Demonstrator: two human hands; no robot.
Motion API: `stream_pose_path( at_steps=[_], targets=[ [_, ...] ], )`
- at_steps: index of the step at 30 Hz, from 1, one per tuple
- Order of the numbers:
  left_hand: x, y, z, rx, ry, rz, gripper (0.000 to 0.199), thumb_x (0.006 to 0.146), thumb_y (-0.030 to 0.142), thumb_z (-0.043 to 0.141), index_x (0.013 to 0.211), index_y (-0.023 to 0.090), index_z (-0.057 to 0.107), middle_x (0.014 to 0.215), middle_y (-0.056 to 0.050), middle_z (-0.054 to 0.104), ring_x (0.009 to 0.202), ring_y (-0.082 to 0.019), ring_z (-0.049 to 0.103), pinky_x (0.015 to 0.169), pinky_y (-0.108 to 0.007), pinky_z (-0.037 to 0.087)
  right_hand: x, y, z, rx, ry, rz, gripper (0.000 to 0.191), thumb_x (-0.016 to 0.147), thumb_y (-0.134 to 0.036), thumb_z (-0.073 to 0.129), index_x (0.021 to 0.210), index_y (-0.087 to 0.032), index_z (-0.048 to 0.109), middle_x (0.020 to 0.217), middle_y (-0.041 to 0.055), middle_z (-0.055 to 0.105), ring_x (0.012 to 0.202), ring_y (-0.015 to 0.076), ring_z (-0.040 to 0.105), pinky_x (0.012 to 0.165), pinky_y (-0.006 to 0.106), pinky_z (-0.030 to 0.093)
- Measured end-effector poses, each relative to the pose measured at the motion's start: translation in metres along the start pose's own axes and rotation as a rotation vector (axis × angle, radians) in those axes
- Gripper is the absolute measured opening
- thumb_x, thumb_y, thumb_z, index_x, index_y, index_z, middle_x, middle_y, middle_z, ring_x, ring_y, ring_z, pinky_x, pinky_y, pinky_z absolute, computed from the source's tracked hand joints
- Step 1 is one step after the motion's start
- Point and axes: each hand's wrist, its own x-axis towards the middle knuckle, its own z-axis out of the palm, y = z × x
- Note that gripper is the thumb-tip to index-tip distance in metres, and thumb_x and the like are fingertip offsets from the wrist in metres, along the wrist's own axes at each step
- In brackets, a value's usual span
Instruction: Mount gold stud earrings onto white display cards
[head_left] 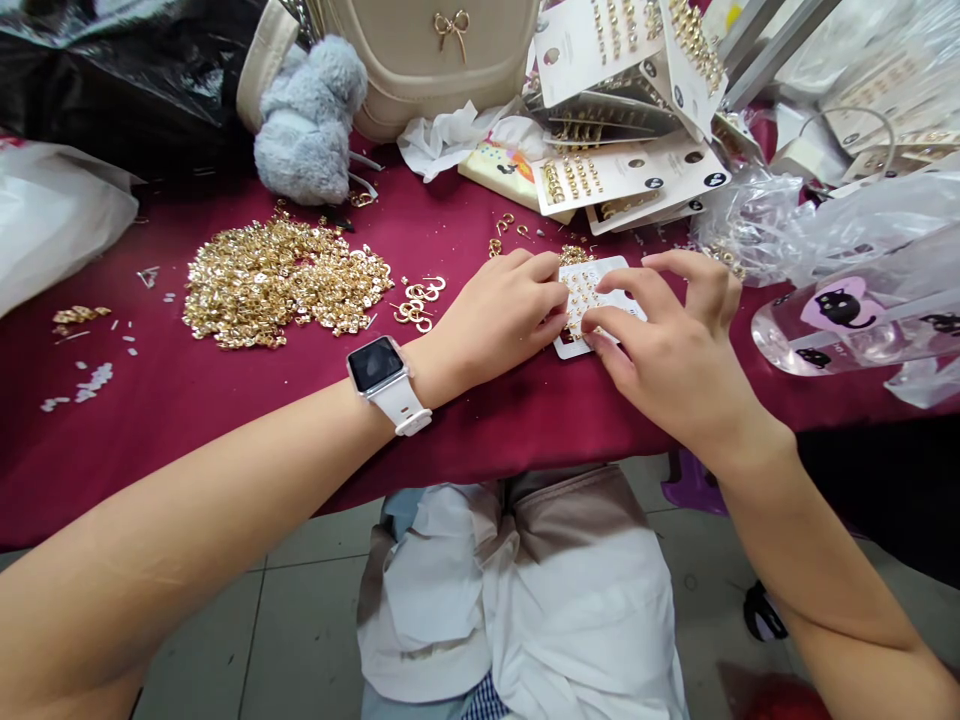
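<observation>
Across the maroon cloth-covered tabletop [465, 430], a broad heap of small shiny gold metal pieces [270, 280] lies at left. The bare right hand [679, 335], fingers parted, and the bare left hand [514, 295], fingers curled, flank a white rectangular card [611, 270]; whether either grip is clenched on anything cannot be told. Small gold studs [580, 290] dot the card.

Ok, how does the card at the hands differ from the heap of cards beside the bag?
The card is single, while the heap of cards has several overlapping. The card lies on the red cloth; in the heap, cards rest on one another at various angles. The left hand and right hand partly cover the card, but neither touches the heap. Both show white faces carrying small gold pieces.
</observation>
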Motion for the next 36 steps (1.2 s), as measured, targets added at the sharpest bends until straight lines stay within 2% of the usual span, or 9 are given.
stream_pose_path(
  at_steps=[6, 12, 17, 21, 26, 29, 31, 34, 36],
  targets=[
    [0.0, 0.001, -0.001, -0.017, -0.02, -0.02, 0.025, 0.093, 0.027, 0.048, 0.083, 0.014, 0.067, 0.085, -0.007, 0.059, 0.078, -0.018, 0.052, 0.073, -0.033, 0.041, 0.001, 0.013, 0.003, 0.019, -0.014, -0.102, 0.02, 0.092, -0.024, 0.05, 0.091, -0.024, 0.069, 0.119, 0.0061, 0.063, 0.116, 0.0298, 0.047, 0.098, 0.051, 0.039],
    [0.001, 0.0, 0.0, -0.034, -0.009, -0.018, 0.024, 0.093, 0.027, 0.049, 0.083, 0.013, 0.067, 0.085, -0.007, 0.06, 0.078, -0.018, 0.053, 0.072, -0.032, 0.041, 0.009, 0.025, 0.0, 0.077, -0.14, -0.217, 0.024, 0.095, -0.025, 0.043, 0.098, -0.023, 0.067, 0.127, 0.0081, 0.057, 0.121, 0.0279, 0.044, 0.102, 0.049, 0.036],
    [0.001, -0.001, 0.001, -0.03, -0.001, -0.004, 0.022, 0.092, 0.027, 0.052, 0.083, 0.013, 0.066, 0.086, -0.007, 0.061, 0.077, -0.018, 0.054, 0.07, -0.031, 0.041, 0.008, 0.023, 0.001, 0.022, -0.127, -0.204, 0.022, 0.096, -0.028, 0.042, 0.099, -0.025, 0.064, 0.122, 0.0077, 0.059, 0.119, 0.0251, 0.046, 0.104, 0.046, 0.032],
    [0.002, 0.001, -0.003, -0.027, -0.04, -0.025, 0.021, 0.091, 0.025, 0.052, 0.082, 0.012, 0.066, 0.086, -0.007, 0.061, 0.076, -0.017, 0.056, 0.07, -0.03, 0.042, 0.0, 0.02, 0.009, 0.023, -0.03, -0.127, 0.018, 0.095, -0.026, 0.044, 0.096, -0.026, 0.062, 0.118, 0.0073, 0.059, 0.114, 0.025, 0.049, 0.099, 0.044, 0.036],
    [0.0, 0.003, -0.007, -0.059, -0.038, -0.065, 0.018, 0.091, 0.024, 0.054, 0.084, 0.012, 0.066, 0.089, -0.007, 0.06, 0.078, -0.015, 0.057, 0.071, -0.026, 0.045, -0.009, 0.032, 0.01, 0.187, 0.191, 0.056, 0.006, 0.092, -0.025, 0.05, 0.095, -0.026, 0.055, 0.113, 0.0055, 0.059, 0.108, 0.0258, 0.054, 0.093, 0.046, 0.04],
    [-0.001, 0.001, -0.006, -0.102, 0.012, -0.084, 0.018, 0.09, 0.028, 0.057, 0.095, 0.012, 0.064, 0.094, -0.007, 0.06, 0.083, -0.016, 0.058, 0.077, -0.028, 0.047, -0.019, 0.047, 0.007, 0.275, 0.209, 0.114, 0.006, 0.092, -0.02, 0.047, 0.094, -0.025, 0.051, 0.104, 0.0074, 0.063, 0.103, 0.0233, 0.059, 0.091, 0.044, 0.044],
    [0.001, 0.003, -0.01, -0.115, 0.074, -0.107, 0.018, 0.09, 0.028, 0.056, 0.1, 0.014, 0.063, 0.098, -0.008, 0.06, 0.088, -0.018, 0.059, 0.083, -0.033, 0.048, -0.031, 0.056, 0.005, 0.342, 0.192, 0.181, 0.009, 0.092, -0.017, 0.047, 0.096, -0.025, 0.05, 0.099, 0.0084, 0.065, 0.097, 0.0193, 0.063, 0.087, 0.037, 0.049],
    [0.004, 0.018, -0.033, -0.228, 0.148, -0.094, 0.015, 0.091, 0.028, 0.053, 0.096, 0.019, 0.063, 0.098, -0.006, 0.062, 0.091, -0.019, 0.06, 0.085, -0.036, 0.049, -0.052, 0.063, 0.005, 0.456, 0.181, 0.364, 0.01, 0.09, -0.017, 0.053, 0.097, -0.024, 0.055, 0.093, 0.0074, 0.069, 0.086, 0.0144, 0.068, 0.078, 0.027, 0.053],
    [0.001, 0.036, -0.058, -0.43, 0.085, 0.01, 0.017, 0.093, 0.028, 0.049, 0.094, 0.021, 0.065, 0.092, -0.004, 0.064, 0.086, -0.016, 0.061, 0.08, -0.03, 0.052, -0.064, 0.064, 0.006, 0.534, 0.195, 0.463, 0.01, 0.086, -0.017, 0.059, 0.093, -0.023, 0.059, 0.089, 0.0055, 0.07, 0.081, 0.0134, 0.069, 0.075, 0.024, 0.054]
  ],
)
